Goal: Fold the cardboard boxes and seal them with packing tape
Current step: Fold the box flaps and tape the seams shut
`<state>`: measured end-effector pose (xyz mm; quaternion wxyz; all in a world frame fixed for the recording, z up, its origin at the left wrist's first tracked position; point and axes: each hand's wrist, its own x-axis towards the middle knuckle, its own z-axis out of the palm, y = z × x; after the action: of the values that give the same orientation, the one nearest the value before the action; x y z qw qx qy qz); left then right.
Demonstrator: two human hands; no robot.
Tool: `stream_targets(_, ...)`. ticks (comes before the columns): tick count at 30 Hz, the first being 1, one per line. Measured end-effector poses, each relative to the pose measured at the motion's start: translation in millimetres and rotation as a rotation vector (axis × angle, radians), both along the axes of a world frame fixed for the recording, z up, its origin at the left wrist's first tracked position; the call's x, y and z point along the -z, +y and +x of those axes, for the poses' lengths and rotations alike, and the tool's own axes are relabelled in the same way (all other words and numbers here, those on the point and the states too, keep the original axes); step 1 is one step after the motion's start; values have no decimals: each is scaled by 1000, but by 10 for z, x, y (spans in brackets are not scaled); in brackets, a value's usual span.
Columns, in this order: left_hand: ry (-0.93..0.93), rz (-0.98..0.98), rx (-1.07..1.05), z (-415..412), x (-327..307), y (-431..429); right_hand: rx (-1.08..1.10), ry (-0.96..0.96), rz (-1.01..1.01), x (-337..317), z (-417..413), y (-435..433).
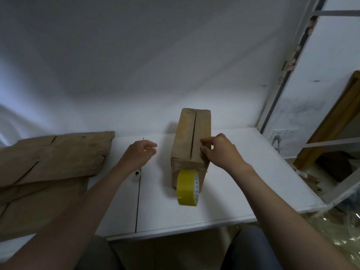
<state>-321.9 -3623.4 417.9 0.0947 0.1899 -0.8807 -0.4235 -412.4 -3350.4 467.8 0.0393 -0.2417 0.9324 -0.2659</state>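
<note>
I see box (187, 133) upright on table (243, 182), top flaps closed, slit between them untaped. Tape (186, 187) stands on edge, leaning on box's near face. Right hand (220, 151) at box's top right edge, fingers curled onto flap. Left hand (139, 152) hovers left of box, apart from it, fingers loosely curled, holding nothing. Flat cardboard (54, 156) lies far left.
</note>
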Motion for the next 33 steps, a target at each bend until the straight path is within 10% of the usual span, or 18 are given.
stream_targets(22,-473,-401,-314,67,1138,-368,-16,98,273,106,317,-277)
stream_targets(33,-535,-136,-263,163,1216,-486,-45,170,12,369,177,-208)
